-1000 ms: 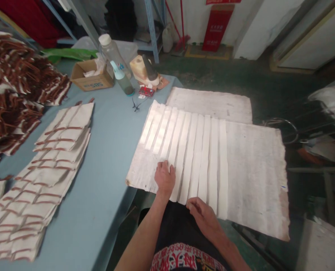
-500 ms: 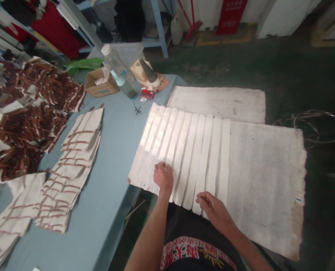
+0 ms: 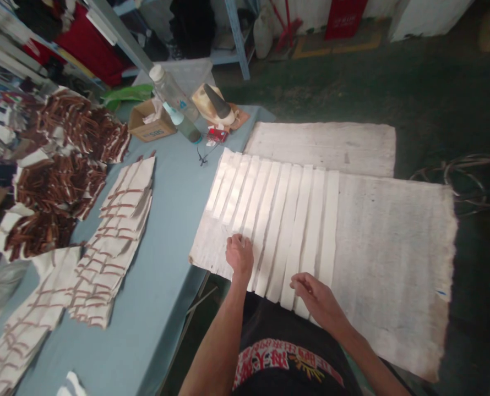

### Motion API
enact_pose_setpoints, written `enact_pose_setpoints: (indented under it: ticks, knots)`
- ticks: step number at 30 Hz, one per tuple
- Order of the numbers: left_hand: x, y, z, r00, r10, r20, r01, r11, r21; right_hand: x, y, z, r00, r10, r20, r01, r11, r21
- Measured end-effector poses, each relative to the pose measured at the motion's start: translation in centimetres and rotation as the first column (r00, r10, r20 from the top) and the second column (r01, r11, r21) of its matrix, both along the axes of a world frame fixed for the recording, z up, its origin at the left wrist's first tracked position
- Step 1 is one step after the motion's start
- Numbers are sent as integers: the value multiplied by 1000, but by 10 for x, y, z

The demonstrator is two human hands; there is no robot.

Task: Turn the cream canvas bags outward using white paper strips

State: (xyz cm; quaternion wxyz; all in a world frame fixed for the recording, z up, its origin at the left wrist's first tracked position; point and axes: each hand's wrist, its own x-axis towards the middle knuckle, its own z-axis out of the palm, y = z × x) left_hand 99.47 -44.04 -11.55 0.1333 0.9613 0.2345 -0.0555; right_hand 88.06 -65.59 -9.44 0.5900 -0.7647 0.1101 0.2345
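Several long white strips lie side by side on a pale, worn board in front of me. The leftmost strips end higher up than the others. My left hand rests at the left strips, near the board's lower left part, its fingers curled down. Whatever is under those fingers is hidden. Over the lower ends of the middle strips is my right hand, thumb and fingers pinched together. I cannot make out what is between them.
A blue-covered table on the left bears stacked white pieces with brown bands and brown-and-white bundles. Farther back stand a small carton, a spray bottle and a clear bottle. A second pale board lies behind.
The view has shifted slightly, bringing more of the table's left side in. Both hands keep nearly the same place and pose over the strips.
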Motion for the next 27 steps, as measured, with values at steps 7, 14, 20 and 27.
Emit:
enact_pose_setpoints:
  ticks: [7,14,20,27]
  knots:
    - [-16,-8,-3,994,-43,104,45,999,-12,32,6,7,969,121,215,-81,979,-187]
    - [-17,-3,-10,984,-31,177,46,996,-81,131,40,11,736,445,510,-199,863,-465]
    - [-16,3,-18,978,-13,206,50,983,-178,189,78,-5,400,756,519,-315,645,-696]
    - [-20,8,-10,974,-9,226,84,942,-324,203,85,-21,158,910,383,-317,414,-853]
